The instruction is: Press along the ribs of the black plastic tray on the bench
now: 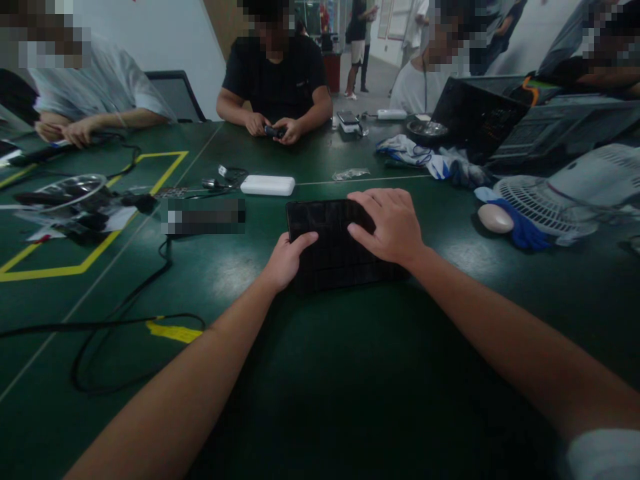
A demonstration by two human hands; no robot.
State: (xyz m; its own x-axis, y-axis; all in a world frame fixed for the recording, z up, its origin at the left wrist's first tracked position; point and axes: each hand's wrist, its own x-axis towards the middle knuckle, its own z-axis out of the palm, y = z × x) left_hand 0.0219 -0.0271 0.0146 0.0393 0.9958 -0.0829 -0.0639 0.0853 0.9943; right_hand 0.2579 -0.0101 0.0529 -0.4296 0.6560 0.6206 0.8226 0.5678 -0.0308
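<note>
A flat black rectangular thing that looks like a tablet is in front of me, low over the green table. My left hand grips its left edge, thumb lying on the dark face and the other fingers hidden behind. At the upper right, my right hand is closed over the far edge and corner, with the thumb bent onto the face. Faint reflections or panel-like marks show on that face.
Beyond the tablet lie a white power bank and a power strip, its black cable looping left. A steel bowl is at left. At right are a white fan, blue glove and computer mouse. Several people sit opposite.
</note>
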